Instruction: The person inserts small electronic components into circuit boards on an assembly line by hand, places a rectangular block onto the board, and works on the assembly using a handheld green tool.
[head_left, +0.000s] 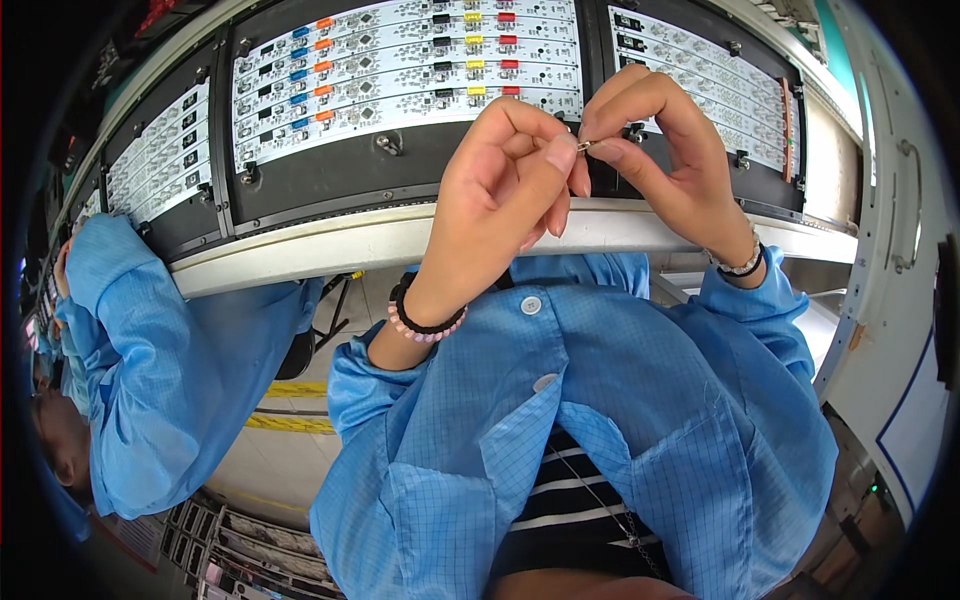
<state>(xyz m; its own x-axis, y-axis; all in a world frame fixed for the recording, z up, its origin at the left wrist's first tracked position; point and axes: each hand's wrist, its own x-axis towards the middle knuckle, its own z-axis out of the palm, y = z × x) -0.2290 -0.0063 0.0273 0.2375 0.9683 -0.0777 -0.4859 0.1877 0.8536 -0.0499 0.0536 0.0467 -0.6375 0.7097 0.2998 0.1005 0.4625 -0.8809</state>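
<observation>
The left hand (pixel 505 185) and right hand (pixel 680 160) meet above the near right corner of the middle black tray (pixel 320 160), both closed at the fingertips on 1 small metallic piece (pixel 585 146), each gripping it between thumb and index finger; its exact shape is too small to tell. The left hand's other fingers curl loosely below it. In the middle tray lies a panel of white circuit board strips (pixel 405 75), with 5 blue connectors (pixel 299 99) and 5 orange connectors (pixel 322 90) toward its left edge, and black, yellow and red connectors farther right. A metal knob (pixel 388 145) stands by the tray's near edge. Just beside the tray's right edge is the right-hand tray (pixel 770 190), with more white boards (pixel 690 95); another board-filled tray adjoins its left edge. A pale metal rail (pixel 380 240) runs along their near edges. At left, a co-worker in a blue smock (pixel 160 400) has 1 hand near the left tray's outer corner.
</observation>
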